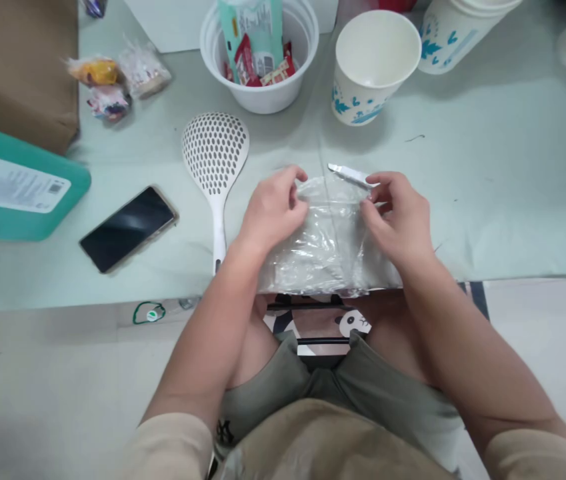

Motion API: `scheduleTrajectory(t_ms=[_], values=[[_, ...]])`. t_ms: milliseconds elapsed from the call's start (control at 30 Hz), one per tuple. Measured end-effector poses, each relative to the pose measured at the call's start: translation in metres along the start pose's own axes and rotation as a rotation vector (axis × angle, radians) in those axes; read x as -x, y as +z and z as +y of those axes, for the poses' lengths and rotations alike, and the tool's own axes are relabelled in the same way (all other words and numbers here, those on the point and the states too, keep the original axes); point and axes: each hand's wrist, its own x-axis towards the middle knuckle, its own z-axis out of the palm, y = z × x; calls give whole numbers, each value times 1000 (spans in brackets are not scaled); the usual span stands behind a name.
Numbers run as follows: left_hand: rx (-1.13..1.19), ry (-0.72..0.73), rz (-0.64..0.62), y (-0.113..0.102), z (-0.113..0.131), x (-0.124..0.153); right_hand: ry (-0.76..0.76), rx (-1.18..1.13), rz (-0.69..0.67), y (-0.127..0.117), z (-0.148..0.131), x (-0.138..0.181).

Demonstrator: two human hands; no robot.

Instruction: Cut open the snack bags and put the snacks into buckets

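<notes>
Plastic (320,247) at the worktop's (503,213) near edge could slide off if the curled hands (273,208), grip unclear, tug back.

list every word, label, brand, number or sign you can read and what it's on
"NY", interlocked letters: dark logo on the shorts.
White label on the green container: too small to read.
Pouch and red wrappers in the white bowl: print too small or blurred.
Paper cups: fine print too small.
Round tag: mark unreadable.
Clear plastic: no lettering I can make out.
</notes>
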Motion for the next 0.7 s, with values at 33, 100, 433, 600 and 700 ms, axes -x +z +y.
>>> scheduleTrajectory(t_ms=[33,100,433,600,700], values=[[20,5,-19,-6,1,2,-19,-51,-4,0,-1,-1],[134,-26,-119,-15,5,4,-55,-138,-41,0,-3,-1],[734,-284,-6,-14,7,-3,311,-805,-165,9,-5,-4],[985,-409,274,-14,11,-8,504,-1042,-364,8,-11,-3],[908,-465,339,-12,13,-8,518,-1096,-473,13,-18,0]])
